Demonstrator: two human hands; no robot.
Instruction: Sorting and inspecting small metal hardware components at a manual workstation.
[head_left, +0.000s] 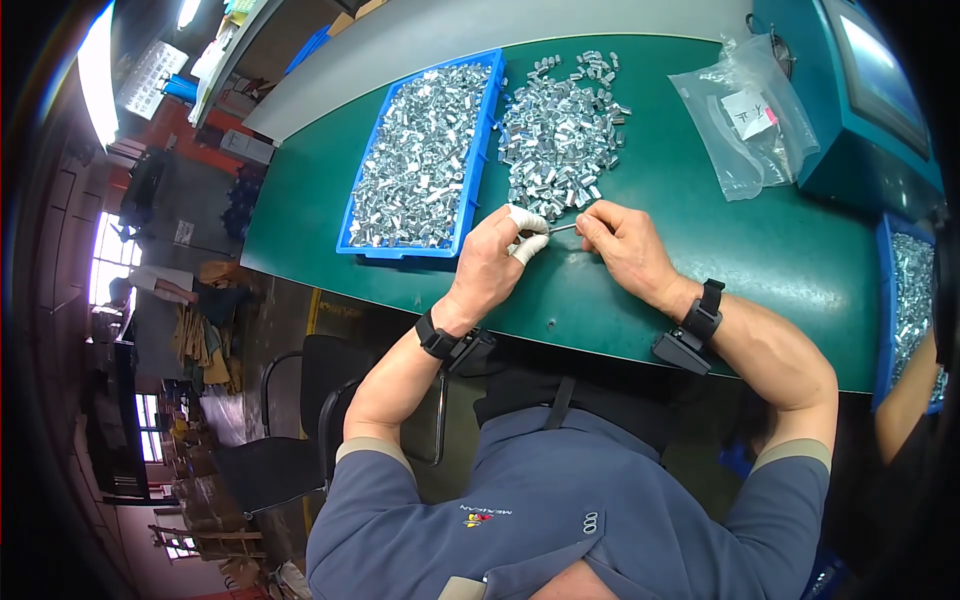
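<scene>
My left hand [484,268], with white coverings on its thumb and finger, is closed in a pinch at the table's near side. Whatever sits between those fingertips is too small to make out. Opposite it, my right hand [632,252] pinches a thin metal rod [564,228], whose other end reaches the left fingertips. Just beyond both hands lies a loose pile of small silver metal parts [560,140]. To its left stands a blue tray [466,222] filled with similar short metal pieces [425,150].
A clear plastic bag [745,165] with a white label lies at the back right. Beside it stands a teal machine [868,150] with a screen. Another blue tray [884,340] of metal parts is at the far right, near another person's arm [905,405]. A black chair [275,465] stands left.
</scene>
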